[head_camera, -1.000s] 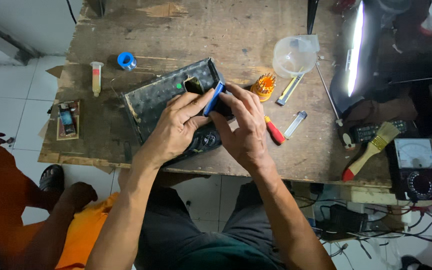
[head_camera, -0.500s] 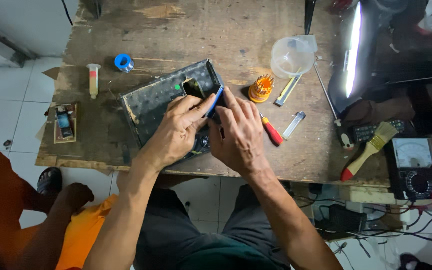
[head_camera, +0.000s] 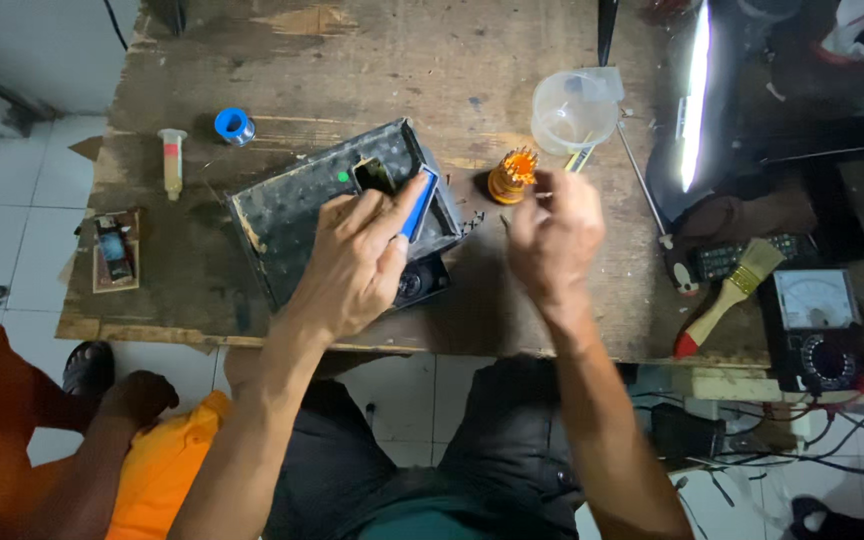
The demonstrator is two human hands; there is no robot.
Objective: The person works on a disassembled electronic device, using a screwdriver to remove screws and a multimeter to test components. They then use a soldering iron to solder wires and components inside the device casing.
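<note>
Blue tool point(head_camera: 418, 205) pinched in the left hand point(head_camera: 357, 265), over the black perforated case point(head_camera: 297, 215).

Its long axis runs from 7 to 1 o'clock, tip at the case's open right end. The right hand point(head_camera: 552, 235) hangs at 3 o'clock from it, fingers loosely curled, seemingly empty, just below the orange bit holder point(head_camera: 510, 175). A worn wooden bench point(head_camera: 352, 60) carries everything; a clear cup point(head_camera: 572, 110) stands at 1 o'clock.

An electronics repair workshop is shown: a worn wooden surface point(head_camera: 252, 60) is strewn with an analogue multimeter point(head_camera: 814, 325), a solder spool point(head_camera: 234, 126), a brush point(head_camera: 727, 297) and a small circuit board point(head_camera: 114, 249).
</note>
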